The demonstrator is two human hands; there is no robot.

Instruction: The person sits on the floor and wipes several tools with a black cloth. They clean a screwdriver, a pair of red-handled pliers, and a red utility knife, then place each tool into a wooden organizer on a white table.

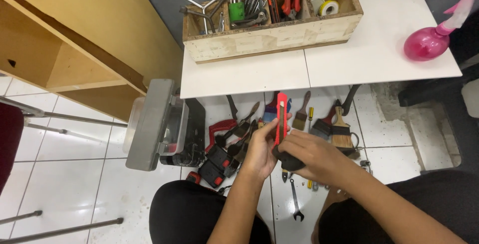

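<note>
White floor tiles (pixel 65 189) fill most of the view, with a low white worktop (pixel 379 49) sitting above a messy spread of tools on the floor. On that worktop there's a wooden tool crate (pixel 272 37) stuffed with wrenches, pliers and a roll of tape, and off at the right edge a pink spray bottle (pixel 431 37). A plywood cabinet (pixel 75 39) stands to the left, and a grey plastic case (pixel 154 124) sits on the floor beside it.

Both hands meet right in the middle, over the lap. The left hand (pixel 259 152) wraps around the lower part of a red utility knife (pixel 281 119), fingers closed on it so the knife points straight up and away from the body. The right hand (pixel 312 154) comes in from the right, its grip pressed shut on the knife's bottom end along with something dark, maybe a cloth or a black handle, can't really tell which.

Under the hands on the floor: several paintbrushes (pixel 342 129) fanned out just below the worktop edge, a couple of red and black battery packs (pixel 214 166) near the left knee, and a small spanner (pixel 296 201) lying between the knees. Black trousers cover both legs.
</note>
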